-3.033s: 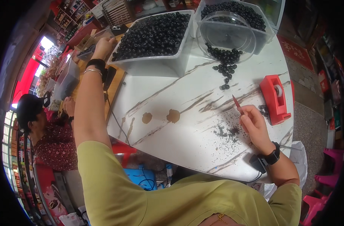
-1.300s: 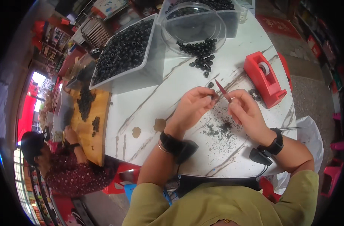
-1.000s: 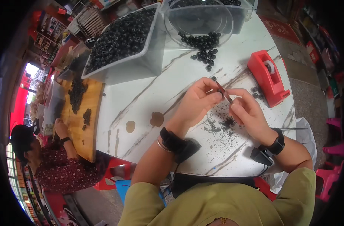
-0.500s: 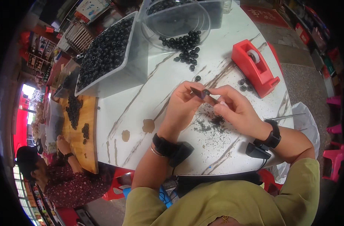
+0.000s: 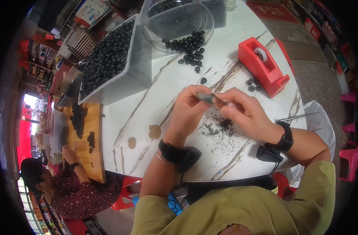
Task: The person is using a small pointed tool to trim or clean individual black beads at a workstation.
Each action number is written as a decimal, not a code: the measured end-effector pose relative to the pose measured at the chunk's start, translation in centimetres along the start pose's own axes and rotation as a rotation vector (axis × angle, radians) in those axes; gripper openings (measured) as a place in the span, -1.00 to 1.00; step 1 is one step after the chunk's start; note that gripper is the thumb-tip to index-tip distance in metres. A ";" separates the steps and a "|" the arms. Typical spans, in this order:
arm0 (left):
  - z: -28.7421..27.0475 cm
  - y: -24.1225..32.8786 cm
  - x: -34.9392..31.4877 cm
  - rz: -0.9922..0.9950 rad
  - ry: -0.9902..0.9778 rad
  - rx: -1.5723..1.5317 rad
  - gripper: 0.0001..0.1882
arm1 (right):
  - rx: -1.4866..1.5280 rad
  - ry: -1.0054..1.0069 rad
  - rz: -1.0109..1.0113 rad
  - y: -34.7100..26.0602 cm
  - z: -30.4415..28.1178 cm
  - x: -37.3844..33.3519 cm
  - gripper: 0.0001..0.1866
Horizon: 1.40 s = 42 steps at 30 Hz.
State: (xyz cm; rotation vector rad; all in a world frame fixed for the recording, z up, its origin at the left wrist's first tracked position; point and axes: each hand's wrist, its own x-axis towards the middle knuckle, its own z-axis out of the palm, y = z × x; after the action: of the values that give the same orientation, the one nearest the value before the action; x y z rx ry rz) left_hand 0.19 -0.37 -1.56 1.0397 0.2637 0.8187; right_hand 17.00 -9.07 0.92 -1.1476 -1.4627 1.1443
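Observation:
In front of me, both hands meet above the white table (image 5: 124, 105). My left hand (image 5: 188, 111) pinches a small, flat, dark grey strip (image 5: 204, 97), its paler face turned up. My right hand (image 5: 247, 113) has its thumb and fingers closed at the strip's right end. Whatever those fingers hold is mostly hidden; something small and dark shows at their tips. Below my hands, black dust (image 5: 225, 124) is scattered on the tabletop. A single black bead (image 5: 203, 80) lies just beyond my fingers.
A clear tub full of black beads (image 5: 108, 55) stands far left; beads spill from a tipped round clear container (image 5: 179, 27). A red tape dispenser (image 5: 263, 66) is at right, near a plastic bag (image 5: 318, 129). Leftward, another person (image 5: 77, 192) works at a wooden board (image 5: 92, 137).
The strip has turned so its paler grey face shows, where it looked darker before. The round bead seen at my fingertips is now mostly hidden. My hands have barely moved.

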 end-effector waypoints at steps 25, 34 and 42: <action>1.0 0.8 0.0 -0.028 -0.024 -0.045 -0.81 | 0.026 0.030 -0.063 0.4 0.2 0.1 -0.74; -0.2 1.1 0.9 -0.078 0.230 -0.018 -0.78 | 0.249 0.143 0.037 0.4 -0.2 0.8 -0.80; -2.5 0.6 2.6 -0.003 0.251 0.979 -0.76 | 0.290 0.069 0.053 0.3 0.1 0.7 -0.80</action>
State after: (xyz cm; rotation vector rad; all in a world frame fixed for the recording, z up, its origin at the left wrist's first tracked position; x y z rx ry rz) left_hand 0.30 3.27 -1.86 1.8393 0.9403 0.8213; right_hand 16.85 -8.38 0.68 -1.0170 -1.1745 1.2926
